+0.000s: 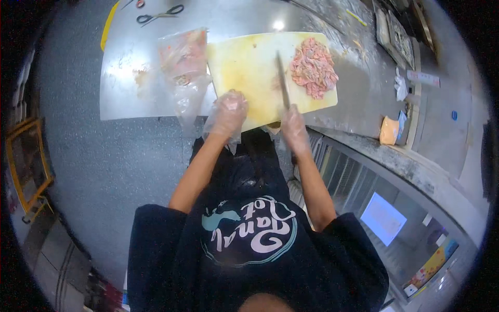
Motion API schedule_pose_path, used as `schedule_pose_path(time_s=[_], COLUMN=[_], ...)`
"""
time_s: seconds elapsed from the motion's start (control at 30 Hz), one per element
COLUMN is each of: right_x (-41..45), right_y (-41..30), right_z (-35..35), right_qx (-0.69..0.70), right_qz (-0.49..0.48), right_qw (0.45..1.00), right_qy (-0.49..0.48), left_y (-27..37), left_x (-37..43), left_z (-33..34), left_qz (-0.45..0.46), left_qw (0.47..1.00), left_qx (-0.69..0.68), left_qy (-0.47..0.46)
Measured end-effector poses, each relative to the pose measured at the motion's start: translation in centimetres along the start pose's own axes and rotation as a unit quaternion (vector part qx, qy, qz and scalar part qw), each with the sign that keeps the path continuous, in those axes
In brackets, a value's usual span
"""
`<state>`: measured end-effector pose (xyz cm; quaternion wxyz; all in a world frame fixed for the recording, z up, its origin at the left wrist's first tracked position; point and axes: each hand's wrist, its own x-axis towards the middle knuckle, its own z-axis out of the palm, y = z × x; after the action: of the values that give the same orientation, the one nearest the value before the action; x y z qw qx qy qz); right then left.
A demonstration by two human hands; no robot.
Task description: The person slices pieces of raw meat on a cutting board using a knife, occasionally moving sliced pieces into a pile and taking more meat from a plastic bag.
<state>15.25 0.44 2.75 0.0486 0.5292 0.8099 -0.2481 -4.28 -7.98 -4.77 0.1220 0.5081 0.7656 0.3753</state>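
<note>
My right hand, in a clear plastic glove, grips the handle of a kitchen knife whose blade points away from me over a stained cutting board. A mound of chopped raw meat lies on the board's right side, beside the blade. My left hand, gloved likewise, is at the board's near left edge with its fingers curled; whether it holds anything cannot be told. Left of the board lies a clear plastic bag with reddish contents, its loose end hanging over the near edge of the steel table.
Black-handled scissors and a small red ring-shaped item lie at the far left of the table. A long dark tool lies beyond the board. At the right are a yellow stick, an orange packet and a glass-fronted cabinet.
</note>
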Motion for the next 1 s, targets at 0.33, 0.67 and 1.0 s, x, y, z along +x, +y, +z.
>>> schedule_pose_path(time_s=[0.33,0.67,1.0], right_x=[-1.2,-3.5,-3.4], right_y=[3.1,-1.2,0.5], right_z=[1.1,1.3,2.9], right_qx=[0.154,0.133,0.002], right_qz=[0.086,0.009,-0.099], right_qw=[0.982,0.991,0.995], right_qy=[0.066,-0.015,-0.020], left_y=[5.5,-0.3,0.2], left_x=[5.6,2.7,1.8], left_z=[-0.8,0.8,1.3], left_qz=[-0.057,0.157,0.007], left_qw=[0.960,0.981,0.992], left_qx=[-0.258,0.084,-0.058], left_qy=[-0.090,-0.079,-0.110])
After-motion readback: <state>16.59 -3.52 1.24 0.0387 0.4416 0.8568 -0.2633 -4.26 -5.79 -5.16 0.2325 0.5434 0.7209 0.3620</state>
